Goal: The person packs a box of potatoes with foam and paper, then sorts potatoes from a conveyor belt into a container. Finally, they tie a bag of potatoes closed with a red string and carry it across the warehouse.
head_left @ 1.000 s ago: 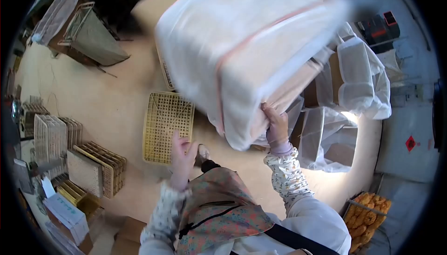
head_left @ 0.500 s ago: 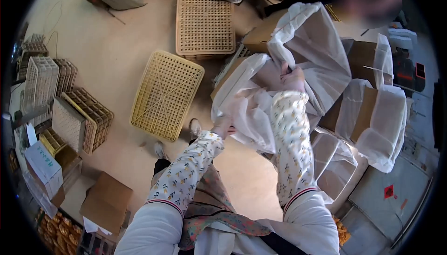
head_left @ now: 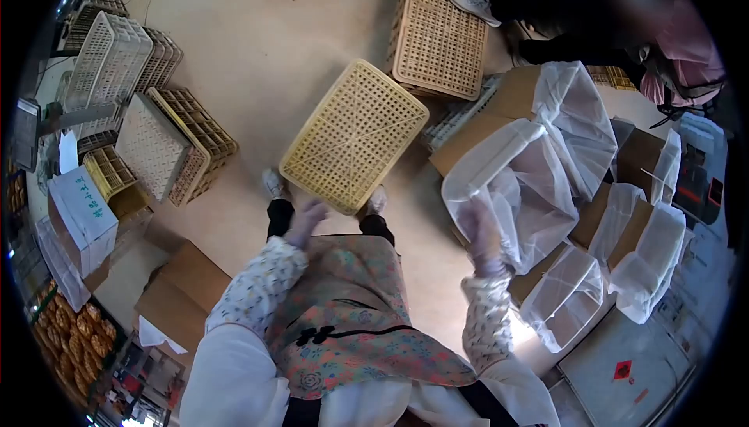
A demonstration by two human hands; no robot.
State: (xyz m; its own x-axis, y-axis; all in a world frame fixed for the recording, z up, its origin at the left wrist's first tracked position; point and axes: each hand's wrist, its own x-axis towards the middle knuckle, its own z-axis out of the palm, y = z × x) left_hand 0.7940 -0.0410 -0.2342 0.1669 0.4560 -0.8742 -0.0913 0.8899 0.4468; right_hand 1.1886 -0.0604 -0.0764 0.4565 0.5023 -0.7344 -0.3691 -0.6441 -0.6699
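Observation:
My left hand (head_left: 307,224), slightly blurred, is empty with its fingers loosely stretched, beside the near left edge of a yellow woven-pattern plastic basket (head_left: 355,134). That basket lies bottom up on the floor in front of my shoes. At the near left side of a cardboard box (head_left: 468,140) is my right hand (head_left: 481,236), smeared by motion. It overlaps the white translucent plastic liner (head_left: 538,201) that hangs over the box's rim; whether its fingers hold the liner I cannot tell.
More lined boxes (head_left: 566,294) stand at the right. A person's shoe (head_left: 472,3) rests on a tan basket stack (head_left: 441,45). Crates (head_left: 195,142) and an open carton (head_left: 183,287) line the left, near a tray of brown baked-looking pieces (head_left: 74,337).
My right hand has let go of the raised liner edge and dropped toward me; the liner now drapes over the rim. My left hand has moved left, away from the liner. The view has shifted.

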